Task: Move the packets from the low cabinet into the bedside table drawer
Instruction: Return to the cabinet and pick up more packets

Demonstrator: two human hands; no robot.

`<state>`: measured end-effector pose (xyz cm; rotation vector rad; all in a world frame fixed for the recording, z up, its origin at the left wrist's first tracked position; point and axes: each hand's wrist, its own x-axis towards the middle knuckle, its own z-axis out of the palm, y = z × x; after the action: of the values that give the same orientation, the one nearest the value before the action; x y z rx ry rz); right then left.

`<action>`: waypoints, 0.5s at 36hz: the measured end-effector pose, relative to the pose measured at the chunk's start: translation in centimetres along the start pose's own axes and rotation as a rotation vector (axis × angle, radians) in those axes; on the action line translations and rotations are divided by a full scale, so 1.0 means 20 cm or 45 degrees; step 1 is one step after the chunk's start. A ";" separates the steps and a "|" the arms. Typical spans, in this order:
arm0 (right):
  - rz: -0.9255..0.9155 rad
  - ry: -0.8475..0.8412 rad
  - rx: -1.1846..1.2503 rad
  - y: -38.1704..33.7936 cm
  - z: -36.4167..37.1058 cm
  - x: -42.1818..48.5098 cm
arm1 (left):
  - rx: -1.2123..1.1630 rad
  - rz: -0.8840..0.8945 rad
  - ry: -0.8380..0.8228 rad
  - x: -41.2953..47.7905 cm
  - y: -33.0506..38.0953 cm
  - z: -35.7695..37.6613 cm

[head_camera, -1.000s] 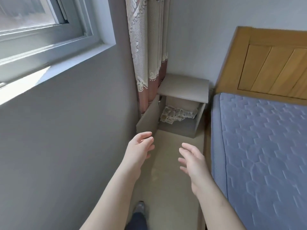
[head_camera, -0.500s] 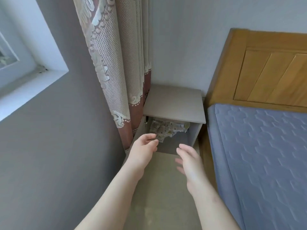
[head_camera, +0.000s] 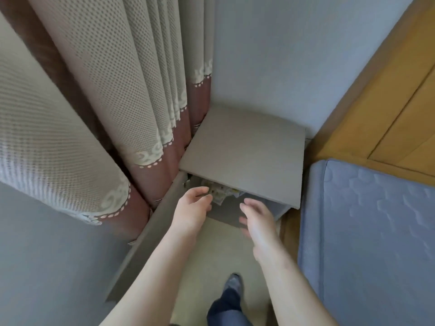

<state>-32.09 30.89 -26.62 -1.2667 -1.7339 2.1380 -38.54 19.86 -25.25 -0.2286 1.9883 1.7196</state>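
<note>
Left hand point(head_camera: 193, 205) has neared packets point(head_camera: 219, 196) (right hand point(head_camera: 256, 217) trails); none gripped.

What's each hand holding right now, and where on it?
Right hand holds nothing. Left hand is at the packets' near edge; a pinch cannot be told.

I see that the low grey cabinet point(head_camera: 244, 158) is made of flat board with a smooth, matt face. The small pale printed packets point(head_camera: 220, 192) inside look crinkled; plastic or paper, I cannot tell. The beige curtain point(head_camera: 117, 78) is coarse woven cloth with a dotted weave. The yellow headboard point(head_camera: 388, 109) is smooth wood. The blue mattress point(head_camera: 376, 231) is matt quilted cloth.
</note>
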 end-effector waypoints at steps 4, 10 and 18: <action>0.071 -0.029 -0.072 -0.02 0.00 0.26 | 0.041 -0.068 0.021 0.21 -0.04 0.13; 0.174 -0.050 -0.072 0.17 -0.04 0.54 | 0.159 -0.125 0.042 0.50 -0.28 0.23; 0.251 0.035 -0.148 0.70 -0.05 0.98 | 0.136 -0.229 -0.002 0.91 -0.80 0.39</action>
<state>-38.52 37.70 -48.76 -1.5491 -1.8157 2.1350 -45.18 27.88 -48.42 -0.3573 1.9865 1.4968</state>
